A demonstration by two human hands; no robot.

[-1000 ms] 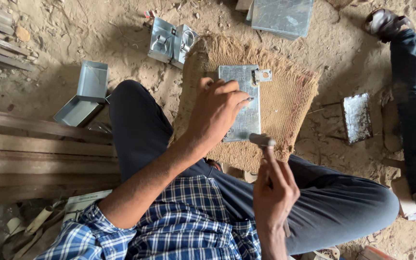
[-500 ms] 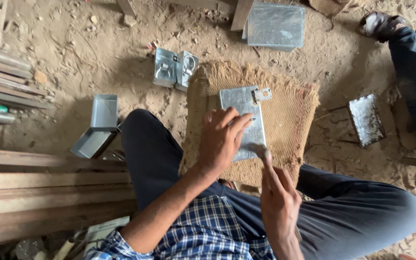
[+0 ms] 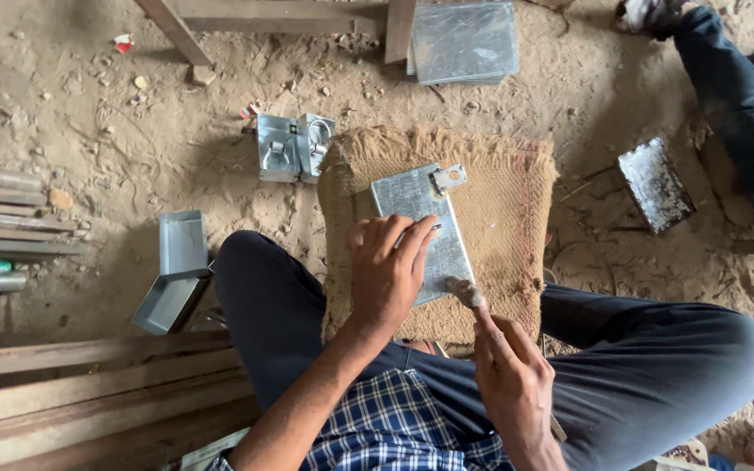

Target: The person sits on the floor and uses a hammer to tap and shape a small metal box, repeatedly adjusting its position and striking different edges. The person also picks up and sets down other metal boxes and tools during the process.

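A flat grey metal plate point(image 3: 421, 222) with a small hinge piece point(image 3: 448, 179) at its far corner lies on a frayed jute mat point(image 3: 508, 209). My left hand point(image 3: 387, 272) presses flat on the near part of the plate, fingers spread. My right hand point(image 3: 510, 384) grips a small tool point(image 3: 466, 293) whose metal tip touches the plate's near right corner. I sit on the ground, my legs in dark trousers around the mat.
Two metal latch parts point(image 3: 294, 146) lie left of the mat, a folded metal box point(image 3: 174, 270) further left. Metal sheets point(image 3: 464, 39) sit at the top, another plate point(image 3: 654, 185) at right. Wooden planks point(image 3: 89, 384) lie at lower left. Another person's leg point(image 3: 743, 113) reaches in at right.
The view has shifted, so everything sits lower in frame. My right hand has brought the tool's tip to the plate's near corner. My left hand stays on the plate.
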